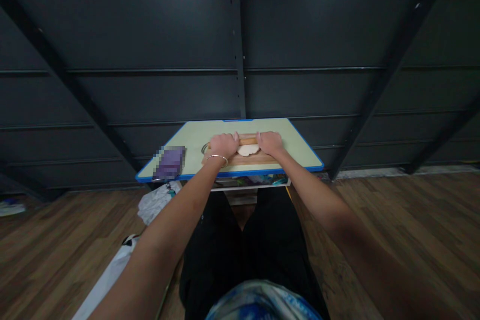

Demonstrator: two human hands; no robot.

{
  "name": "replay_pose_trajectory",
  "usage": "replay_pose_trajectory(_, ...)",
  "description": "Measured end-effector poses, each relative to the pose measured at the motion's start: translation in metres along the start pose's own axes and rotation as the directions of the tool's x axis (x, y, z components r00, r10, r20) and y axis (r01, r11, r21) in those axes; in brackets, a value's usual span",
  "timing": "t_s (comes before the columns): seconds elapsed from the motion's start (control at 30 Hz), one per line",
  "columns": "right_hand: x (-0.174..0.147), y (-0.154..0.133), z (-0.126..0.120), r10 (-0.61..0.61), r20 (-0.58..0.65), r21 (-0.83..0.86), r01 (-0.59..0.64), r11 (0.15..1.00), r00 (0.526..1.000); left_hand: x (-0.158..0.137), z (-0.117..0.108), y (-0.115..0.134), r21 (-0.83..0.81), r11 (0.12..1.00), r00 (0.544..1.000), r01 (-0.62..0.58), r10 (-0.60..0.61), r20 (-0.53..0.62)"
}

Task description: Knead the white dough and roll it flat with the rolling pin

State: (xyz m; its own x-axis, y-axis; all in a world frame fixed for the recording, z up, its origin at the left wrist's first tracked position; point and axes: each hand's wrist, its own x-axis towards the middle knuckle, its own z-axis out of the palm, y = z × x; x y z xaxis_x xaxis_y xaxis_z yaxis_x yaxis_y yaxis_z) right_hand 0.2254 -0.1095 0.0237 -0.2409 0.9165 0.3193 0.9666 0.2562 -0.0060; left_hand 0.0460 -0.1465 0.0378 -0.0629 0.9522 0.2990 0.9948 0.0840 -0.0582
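Note:
A wooden rolling pin [248, 141] lies crosswise over a flat piece of white dough [248, 150]. My left hand [224, 145] is closed round the pin's left end, with a bracelet on that wrist. Round the right end, my right hand [270, 142] is closed as well. Beneath the dough is a wooden board [252, 160], partly covered by my hands. The dough's far edge is hidden behind the pin.
The board rests on a pale green table [300, 152] with a blue rim. A blurred purple item [170, 162] lies at its left edge. Below is an open shelf [258, 180] with things in it. A white bag [157, 202] hangs at the left. Dark panels [168, 95] stand behind.

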Motion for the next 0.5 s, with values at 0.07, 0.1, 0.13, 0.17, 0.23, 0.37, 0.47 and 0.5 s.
replay_pose_trajectory(0.07, -0.001, -0.0001, -0.0007, -0.003, -0.003, 0.002, 0.003, 1.0, 1.0, -0.0024, -0.0011, 0.001, 0.0, 1.0, 1.0, 0.021, -0.021, -0.006)
replay_pose_trajectory(0.1, -0.0016, -0.0001, -0.001, -0.003, -0.008, 0.003, 0.003, 1.0, 1.0, -0.0039, -0.0015, 0.0015, -0.002, 0.999, 0.999, 0.036, -0.036, -0.01)
replay_pose_trajectory(0.13, -0.0023, -0.0002, -0.0012, -0.003, -0.017, 0.002, 0.004, 1.0, 1.0, -0.0053, -0.0017, 0.002, -0.003, 0.999, 0.999, 0.047, -0.047, -0.015)
replay_pose_trajectory(0.17, -0.0029, -0.0003, -0.0013, -0.005, -0.026, 0.001, 0.005, 1.0, 1.0, -0.0067, -0.0018, 0.0023, -0.006, 0.998, 0.998, 0.058, -0.058, -0.022)
replay_pose_trajectory(0.23, -0.0043, -0.0006, -0.0015, -0.012, -0.045, -0.004, 0.012, 1.0, 0.999, -0.0089, -0.0014, 0.0026, -0.012, 0.998, 0.997, 0.067, -0.067, -0.033)
replay_pose_trajectory(0.37, -0.0056, -0.0011, -0.0023, -0.022, -0.051, -0.006, 0.022, 1.0, 0.998, -0.0094, -0.0014, 0.0025, -0.024, 0.998, 0.998, 0.056, -0.057, -0.029)
replay_pose_trajectory(0.47, -0.0051, -0.0011, -0.0027, -0.009, -0.03, -0.002, 0.009, 1.0, 0.999, -0.0072, -0.0032, 0.0028, -0.013, 0.999, 0.999, 0.05, -0.05, -0.001)
replay_pose_trajectory(0.5, -0.0048, -0.0011, -0.0027, -0.005, -0.026, -0.001, 0.005, 1.0, 1.0, -0.0066, -0.0042, 0.0029, -0.008, 0.999, 0.999, 0.047, -0.047, 0.007)
